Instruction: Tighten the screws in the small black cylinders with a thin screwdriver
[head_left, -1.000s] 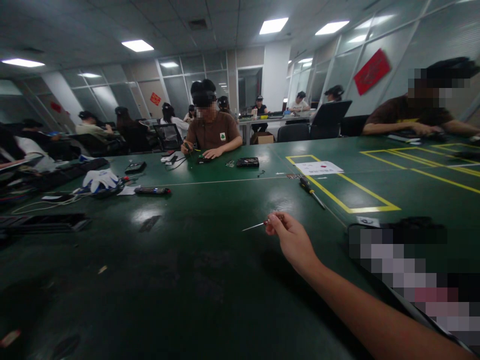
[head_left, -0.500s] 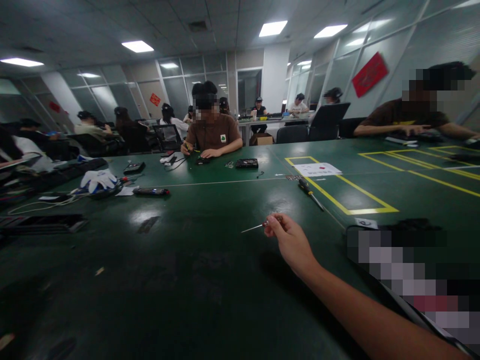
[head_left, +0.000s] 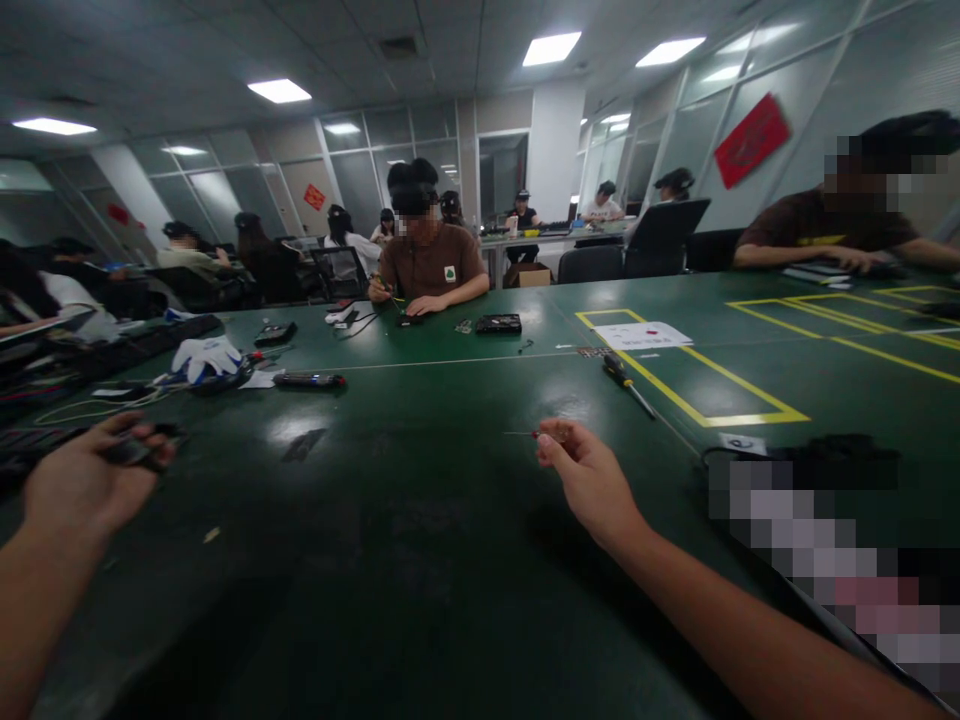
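At the left, my left hand is raised over the table, its fingers curled around a small dark object whose kind I cannot make out. My right hand is near the middle, pinching a small screwdriver by its reddish handle. Its thin metal shaft points left, and most of the handle is hidden by the fingers. A larger black and yellow screwdriver lies on the green table beyond my right hand.
White and blue gloves and a dark pen-shaped tool lie at left. A black box-like device sits across the table. A paper sheet overlaps yellow tape. Co-workers sit opposite and at right; a blurred-out item is at near right.
My left hand has come into view from the left with the dark object in it. My right hand still holds the small screwdriver, whose shaft now lies more level.
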